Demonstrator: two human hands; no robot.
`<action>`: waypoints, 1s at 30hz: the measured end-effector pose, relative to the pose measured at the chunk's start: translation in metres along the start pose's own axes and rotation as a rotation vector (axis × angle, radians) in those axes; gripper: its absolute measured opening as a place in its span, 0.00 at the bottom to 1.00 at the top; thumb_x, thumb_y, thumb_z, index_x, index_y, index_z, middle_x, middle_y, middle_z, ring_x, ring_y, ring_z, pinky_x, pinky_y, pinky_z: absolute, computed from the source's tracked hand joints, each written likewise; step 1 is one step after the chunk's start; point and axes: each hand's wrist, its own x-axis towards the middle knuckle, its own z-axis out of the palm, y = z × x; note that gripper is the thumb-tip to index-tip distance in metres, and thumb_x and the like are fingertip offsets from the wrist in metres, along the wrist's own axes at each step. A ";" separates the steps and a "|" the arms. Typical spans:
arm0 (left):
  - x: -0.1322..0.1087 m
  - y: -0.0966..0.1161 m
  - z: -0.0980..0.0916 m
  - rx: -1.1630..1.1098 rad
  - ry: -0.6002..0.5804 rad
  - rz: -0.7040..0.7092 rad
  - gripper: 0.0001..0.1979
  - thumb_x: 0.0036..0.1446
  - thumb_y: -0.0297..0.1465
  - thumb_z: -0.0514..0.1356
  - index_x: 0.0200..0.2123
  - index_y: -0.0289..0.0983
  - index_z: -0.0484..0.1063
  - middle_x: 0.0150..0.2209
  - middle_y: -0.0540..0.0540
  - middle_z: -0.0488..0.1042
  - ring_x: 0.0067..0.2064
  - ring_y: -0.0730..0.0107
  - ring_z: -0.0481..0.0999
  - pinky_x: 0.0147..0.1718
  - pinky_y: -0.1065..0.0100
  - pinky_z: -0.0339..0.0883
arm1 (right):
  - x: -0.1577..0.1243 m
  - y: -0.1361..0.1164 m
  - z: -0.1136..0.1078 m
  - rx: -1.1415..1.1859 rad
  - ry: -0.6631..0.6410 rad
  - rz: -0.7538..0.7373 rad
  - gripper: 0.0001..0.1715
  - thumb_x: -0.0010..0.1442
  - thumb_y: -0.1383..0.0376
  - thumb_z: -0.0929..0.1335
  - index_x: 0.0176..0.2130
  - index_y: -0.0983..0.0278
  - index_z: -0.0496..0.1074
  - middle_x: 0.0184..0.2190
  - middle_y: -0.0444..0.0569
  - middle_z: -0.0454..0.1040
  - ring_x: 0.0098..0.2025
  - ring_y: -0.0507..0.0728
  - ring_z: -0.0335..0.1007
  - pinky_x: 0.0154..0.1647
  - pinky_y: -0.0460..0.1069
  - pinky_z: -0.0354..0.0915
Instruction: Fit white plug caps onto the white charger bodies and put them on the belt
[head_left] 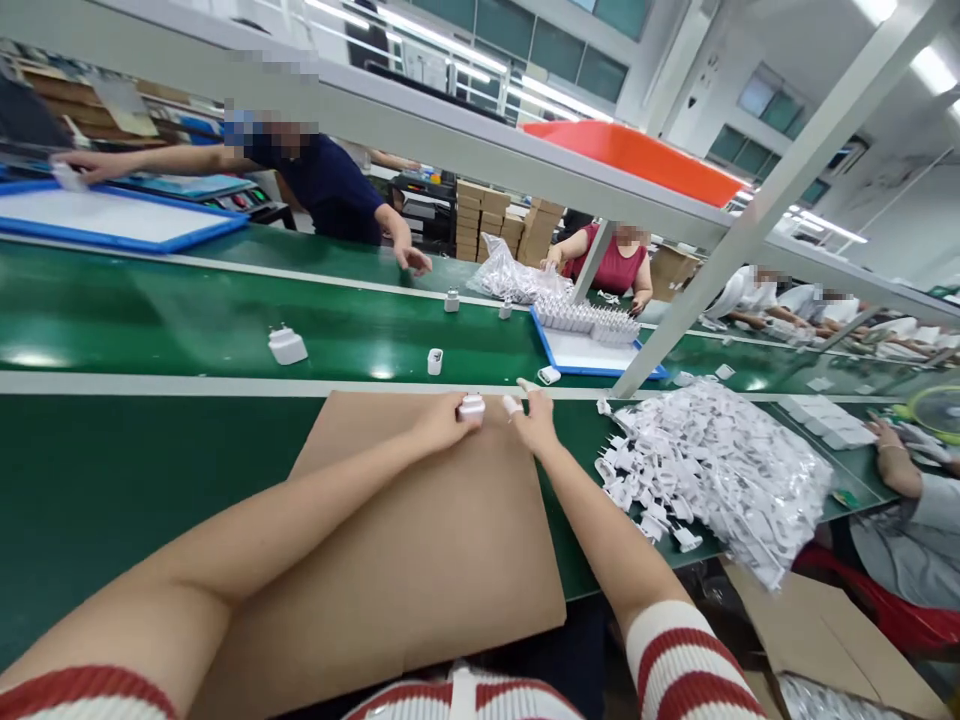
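Note:
My left hand (441, 424) is closed around a white plug-in charger (472, 408), above the far end of a brown cardboard sheet (420, 530). To its right, my right hand (534, 422) has its fingers apart and holds nothing. White coverings show on its fingertips. Just beyond that hand, another white charger (549, 375) lies at the near edge of the green conveyor belt (360, 340). More chargers sit apart on the belt, one (435, 361) near the middle and a larger-looking one (287, 345) to the left.
A plastic bag (780, 480) spilling white plug parts lies right of the cardboard. Beyond the belt stands a blue-rimmed tray (600, 355) with rows of chargers. A slanted metal post (697, 270) rises at right. Co-workers sit across and at far right. An orange bin (637, 160) rests overhead.

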 end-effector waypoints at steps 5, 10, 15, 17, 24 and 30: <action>0.094 -0.010 -0.008 0.200 0.133 -0.056 0.16 0.58 0.35 0.65 0.49 0.38 0.77 0.50 0.37 0.79 0.55 0.45 0.76 0.51 0.54 0.72 | 0.071 0.021 -0.008 -0.390 0.147 0.295 0.36 0.60 0.62 0.72 0.65 0.65 0.68 0.65 0.68 0.64 0.66 0.75 0.60 0.66 0.66 0.53; 0.137 -0.033 -0.008 0.210 0.162 -0.207 0.16 0.57 0.32 0.65 0.49 0.37 0.76 0.48 0.34 0.79 0.53 0.42 0.77 0.51 0.53 0.71 | 0.101 0.032 0.013 -0.430 0.238 0.343 0.41 0.57 0.62 0.74 0.64 0.73 0.64 0.60 0.75 0.67 0.63 0.76 0.64 0.63 0.66 0.57; 0.111 -0.040 -0.004 0.271 0.243 -0.178 0.36 0.54 0.32 0.67 0.65 0.31 0.64 0.63 0.27 0.69 0.65 0.37 0.67 0.63 0.48 0.61 | 0.103 0.042 0.025 -0.377 0.260 0.246 0.30 0.61 0.69 0.67 0.62 0.69 0.67 0.61 0.66 0.69 0.63 0.69 0.66 0.65 0.60 0.59; 0.095 -0.042 -0.008 0.335 0.395 -0.120 0.40 0.54 0.31 0.65 0.69 0.32 0.58 0.69 0.28 0.61 0.70 0.36 0.59 0.68 0.45 0.54 | 0.100 0.043 0.025 -0.262 0.261 0.187 0.31 0.61 0.67 0.67 0.63 0.68 0.67 0.62 0.64 0.67 0.62 0.66 0.67 0.64 0.57 0.61; 0.072 -0.078 -0.061 0.289 0.379 -0.443 0.30 0.58 0.32 0.61 0.62 0.24 0.67 0.61 0.21 0.70 0.63 0.32 0.68 0.60 0.42 0.64 | 0.074 0.013 0.033 0.549 0.050 0.297 0.20 0.62 0.60 0.68 0.52 0.66 0.74 0.45 0.54 0.80 0.43 0.58 0.80 0.49 0.52 0.74; 0.029 -0.053 -0.082 0.157 0.347 -0.257 0.22 0.60 0.29 0.58 0.57 0.32 0.73 0.58 0.32 0.76 0.61 0.42 0.72 0.61 0.48 0.66 | 0.005 -0.015 0.024 0.519 -0.228 0.308 0.14 0.66 0.58 0.65 0.40 0.65 0.76 0.29 0.52 0.79 0.32 0.58 0.79 0.33 0.50 0.72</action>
